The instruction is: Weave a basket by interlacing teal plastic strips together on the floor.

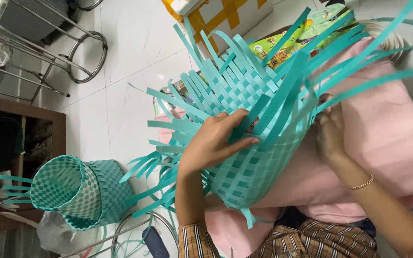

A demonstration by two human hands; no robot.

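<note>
- The left hand point(216, 141) lies spread flat against the teal woven basket point(259, 157); it should press firmly.
- The right hand point(330, 131) pinches loose strips point(359, 52); each should be pulled snug.

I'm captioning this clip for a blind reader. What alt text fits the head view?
Two bare hands hold a half-woven teal strap basket on a pink cloth: the left hand lies flat on its woven side, the right hand grips loose strips. Finished woven baskets lie on the white tile floor nearby.
</note>
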